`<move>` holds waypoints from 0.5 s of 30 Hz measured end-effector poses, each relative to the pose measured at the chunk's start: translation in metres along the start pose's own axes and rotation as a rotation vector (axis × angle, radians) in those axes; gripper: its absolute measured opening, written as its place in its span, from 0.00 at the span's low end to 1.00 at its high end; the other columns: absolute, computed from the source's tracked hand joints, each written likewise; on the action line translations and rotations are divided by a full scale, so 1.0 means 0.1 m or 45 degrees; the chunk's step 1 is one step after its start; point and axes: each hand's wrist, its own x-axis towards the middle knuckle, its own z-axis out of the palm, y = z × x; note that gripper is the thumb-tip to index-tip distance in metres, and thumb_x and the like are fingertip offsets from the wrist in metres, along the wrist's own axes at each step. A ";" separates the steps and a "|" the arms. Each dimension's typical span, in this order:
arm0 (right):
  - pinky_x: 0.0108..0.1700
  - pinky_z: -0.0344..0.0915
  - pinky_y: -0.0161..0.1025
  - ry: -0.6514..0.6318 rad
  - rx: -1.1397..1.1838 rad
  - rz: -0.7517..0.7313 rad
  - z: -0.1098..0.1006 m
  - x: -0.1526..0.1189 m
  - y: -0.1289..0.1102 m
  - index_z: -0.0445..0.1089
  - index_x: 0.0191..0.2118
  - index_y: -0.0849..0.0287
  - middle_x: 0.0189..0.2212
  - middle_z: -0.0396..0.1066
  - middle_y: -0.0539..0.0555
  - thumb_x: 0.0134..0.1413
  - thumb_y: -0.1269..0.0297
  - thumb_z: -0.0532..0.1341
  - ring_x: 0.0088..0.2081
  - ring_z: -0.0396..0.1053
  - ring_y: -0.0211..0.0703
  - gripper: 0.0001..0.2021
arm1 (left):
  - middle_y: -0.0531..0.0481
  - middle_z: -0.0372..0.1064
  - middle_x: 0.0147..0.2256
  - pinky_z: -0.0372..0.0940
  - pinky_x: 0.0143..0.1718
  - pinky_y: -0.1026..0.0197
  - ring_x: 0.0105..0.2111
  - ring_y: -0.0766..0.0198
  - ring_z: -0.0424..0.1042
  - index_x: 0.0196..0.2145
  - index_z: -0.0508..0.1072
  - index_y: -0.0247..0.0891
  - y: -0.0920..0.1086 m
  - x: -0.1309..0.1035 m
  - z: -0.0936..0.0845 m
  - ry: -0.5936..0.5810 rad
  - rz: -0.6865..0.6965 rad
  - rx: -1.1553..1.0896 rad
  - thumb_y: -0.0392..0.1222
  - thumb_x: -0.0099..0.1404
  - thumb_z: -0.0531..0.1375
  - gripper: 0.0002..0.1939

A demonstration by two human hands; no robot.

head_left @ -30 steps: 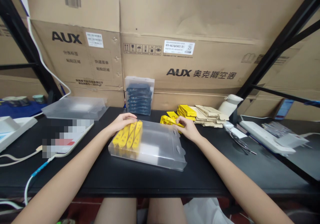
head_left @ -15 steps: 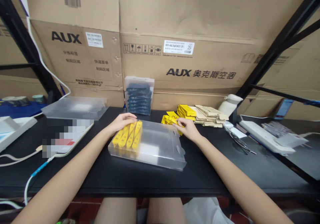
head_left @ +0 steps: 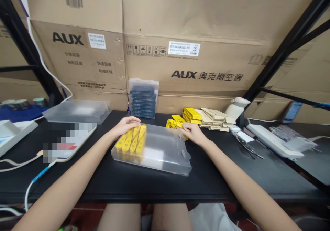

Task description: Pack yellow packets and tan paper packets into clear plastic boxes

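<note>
A clear plastic box [head_left: 165,145] lies on the black tabletop in front of me, several yellow packets [head_left: 130,142] lined up in its left end. My left hand [head_left: 128,125] is closed over the box's far left corner, its fingertips by the tops of those packets. Beyond the box's far right corner, my right hand [head_left: 193,132] pinches a loose yellow packet [head_left: 174,123] between thumb and fingers. More yellow packets [head_left: 191,115] lie just behind that hand, beside a stack of beige packets [head_left: 216,119].
A clear box of dark blue packets [head_left: 143,100] stands upright against the cardboard [head_left: 213,24]. To the left are another clear box [head_left: 77,110] and a cabled phone [head_left: 77,143]. At right stand a white bottle [head_left: 237,108], glasses [head_left: 246,145] and a white power strip [head_left: 274,143].
Both hands stay almost where they were. My right hand has shifted very slightly at the loose yellow packet; the box and its packets look the same.
</note>
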 end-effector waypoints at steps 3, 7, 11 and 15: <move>0.26 0.46 0.34 -0.027 -0.040 0.007 -0.02 0.00 0.00 0.40 0.19 0.56 0.18 0.41 0.45 0.57 0.53 0.54 0.22 0.44 0.33 0.24 | 0.49 0.75 0.33 0.63 0.40 0.59 0.35 0.60 0.73 0.36 0.74 0.37 0.00 0.00 0.00 0.001 -0.005 0.005 0.47 0.49 0.67 0.17; 0.26 0.44 0.34 -0.046 -0.080 0.028 -0.03 -0.01 -0.01 0.41 0.19 0.57 0.18 0.41 0.44 0.57 0.52 0.54 0.22 0.43 0.32 0.24 | 0.49 0.74 0.33 0.63 0.39 0.59 0.34 0.60 0.73 0.36 0.74 0.37 0.01 0.00 0.01 -0.003 -0.005 -0.011 0.47 0.49 0.67 0.17; 0.25 0.43 0.34 -0.056 -0.098 0.067 -0.03 -0.02 -0.01 0.42 0.19 0.57 0.18 0.39 0.44 0.57 0.51 0.54 0.22 0.41 0.32 0.24 | 0.49 0.74 0.33 0.63 0.39 0.59 0.34 0.60 0.73 0.36 0.74 0.37 0.01 0.00 0.01 -0.010 -0.008 -0.019 0.46 0.49 0.67 0.17; 0.25 0.43 0.34 -0.048 -0.122 0.082 -0.05 -0.01 0.00 0.41 0.19 0.57 0.18 0.39 0.44 0.56 0.51 0.54 0.22 0.40 0.32 0.24 | 0.49 0.74 0.33 0.63 0.40 0.60 0.35 0.61 0.73 0.35 0.74 0.37 -0.01 0.01 0.01 -0.010 0.002 -0.014 0.46 0.49 0.67 0.17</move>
